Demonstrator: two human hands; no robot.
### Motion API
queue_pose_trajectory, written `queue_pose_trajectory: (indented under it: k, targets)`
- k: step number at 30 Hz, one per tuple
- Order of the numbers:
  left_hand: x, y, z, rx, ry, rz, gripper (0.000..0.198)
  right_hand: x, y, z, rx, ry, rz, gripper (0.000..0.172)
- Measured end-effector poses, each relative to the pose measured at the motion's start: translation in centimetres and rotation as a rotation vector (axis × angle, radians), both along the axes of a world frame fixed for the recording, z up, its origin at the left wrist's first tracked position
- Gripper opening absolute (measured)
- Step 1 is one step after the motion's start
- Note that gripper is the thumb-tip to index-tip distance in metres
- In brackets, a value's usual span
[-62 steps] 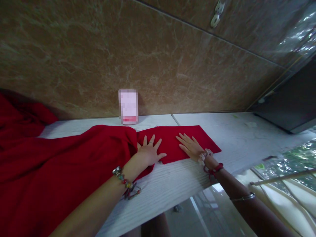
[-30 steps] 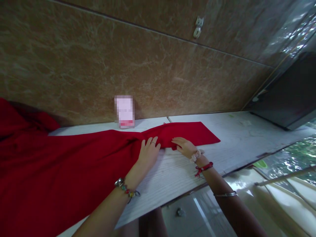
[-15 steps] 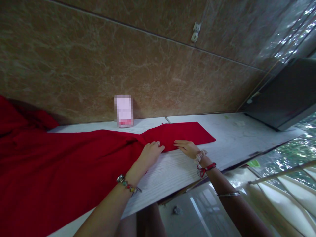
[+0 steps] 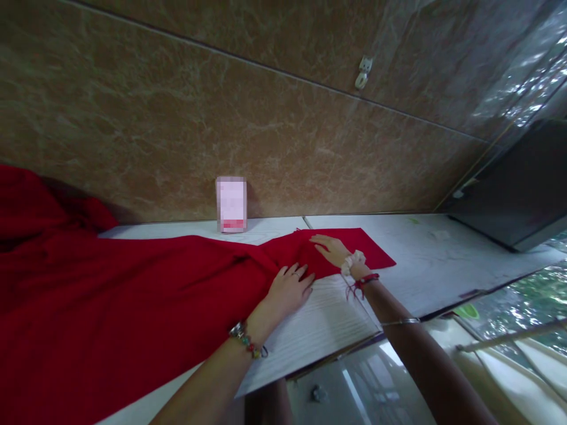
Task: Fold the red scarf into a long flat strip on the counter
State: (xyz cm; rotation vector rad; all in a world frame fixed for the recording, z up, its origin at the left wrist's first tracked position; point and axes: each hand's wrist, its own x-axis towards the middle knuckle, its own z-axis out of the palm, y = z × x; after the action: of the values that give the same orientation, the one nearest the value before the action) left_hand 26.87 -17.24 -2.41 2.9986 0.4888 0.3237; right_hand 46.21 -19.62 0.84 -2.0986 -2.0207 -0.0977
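A large piece of red cloth (image 4: 177, 283) covers the left of the white tabletop and narrows into a flat strip on the right, perhaps a sleeve or leg of a garment. Slight folds gather where the strip begins. My left hand (image 4: 290, 287) rests palm down on the lower edge of that strip, fingers spread, a ring on one finger. Farther up and right, my right hand (image 4: 331, 250) lies flat on the strip with its fingers stretched out. The pointed end of the strip sits beyond my right hand on the white surface.
Against the brown marbled wall (image 4: 177, 130) leans a phone-like pink rectangle (image 4: 232, 203), its face blurred out. A dark box-shaped object (image 4: 509, 183) stands at the far right of the white tabletop (image 4: 420, 265). Below the front edge shows a shiny floor (image 4: 354, 378).
My right hand has moved up from the strip's lower edge onto its middle. My left hand has opened and spread out along the lower edge. The view has shifted slightly.
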Motion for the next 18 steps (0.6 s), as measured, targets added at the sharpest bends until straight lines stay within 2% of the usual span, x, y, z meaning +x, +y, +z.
queue_pose_trajectory:
  k: [4,9,14,18]
  targets:
    - [-0.4,-0.3,0.3,-0.066,0.041,0.042,0.040,-0.7,3.9,-0.5,-0.071,-0.029,0.058,0.037]
    - [-0.2,-0.4,0.2,-0.102,0.046,0.055,0.041,0.3,7.3,-0.5,-0.087,-0.054,-0.021,0.031]
    - [-0.1,-0.4,0.2,-0.144,0.040,0.056,0.041,2.2,8.9,0.8,-0.174,-0.059,-0.017,0.015]
    - [0.0,-0.4,0.2,-0.164,0.033,0.059,0.042,2.5,9.1,1.6,-0.214,-0.052,0.020,0.020]
